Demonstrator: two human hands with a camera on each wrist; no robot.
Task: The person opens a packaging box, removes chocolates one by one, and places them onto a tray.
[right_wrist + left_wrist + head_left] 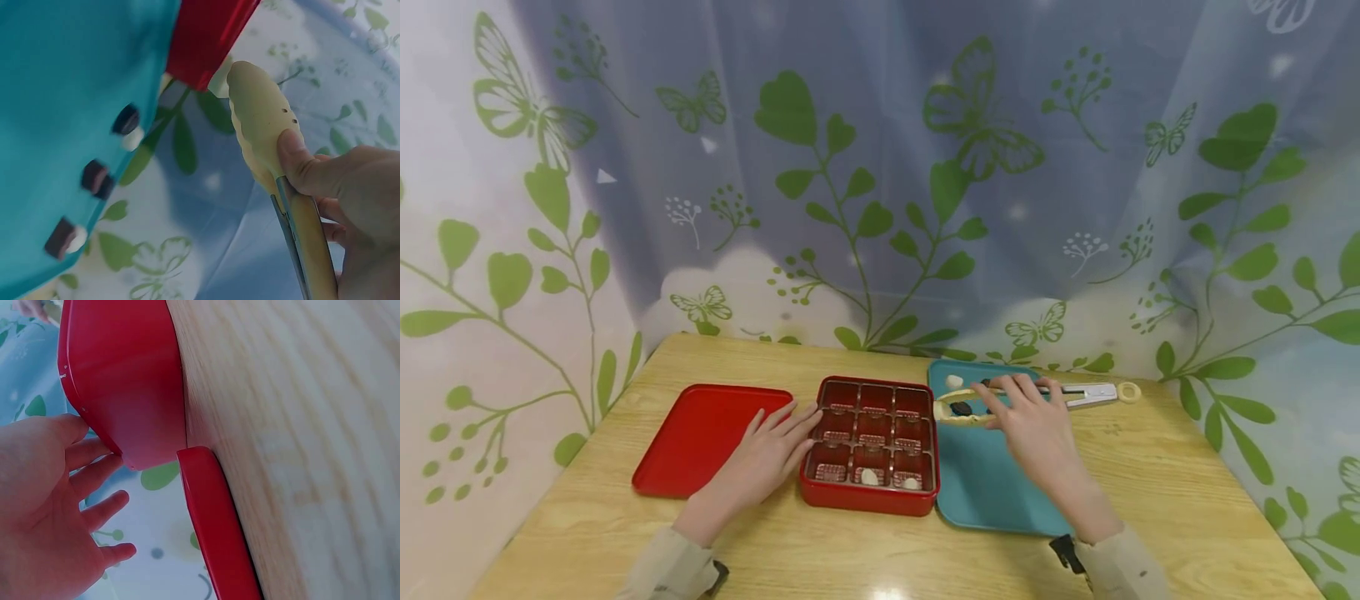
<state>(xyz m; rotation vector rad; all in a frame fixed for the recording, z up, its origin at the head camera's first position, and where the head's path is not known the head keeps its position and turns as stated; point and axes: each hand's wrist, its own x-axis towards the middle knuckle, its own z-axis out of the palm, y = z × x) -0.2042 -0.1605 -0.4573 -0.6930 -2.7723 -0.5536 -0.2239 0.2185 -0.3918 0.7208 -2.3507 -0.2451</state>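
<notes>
My right hand (1033,425) grips a pair of tongs (259,119) with cream tips and metal arms. A pale piece (220,80) sits at the tips, beside the red box's right rim in the head view. The red box (868,500) has a divided insert; white pieces (869,477) lie in its front middle and front right compartments. My left hand (767,450) touches the box's left rim with fingers spread and fairly straight. Under the tongs is a blue tray (992,492) bearing a white piece (953,381) and dark pieces (127,119), some hidden by my right hand in the head view.
A red lid-like tray (700,425) lies left of the box, partly under my left forearm in the head view. The wooden table (865,558) ends at a patterned curtain (880,208) behind.
</notes>
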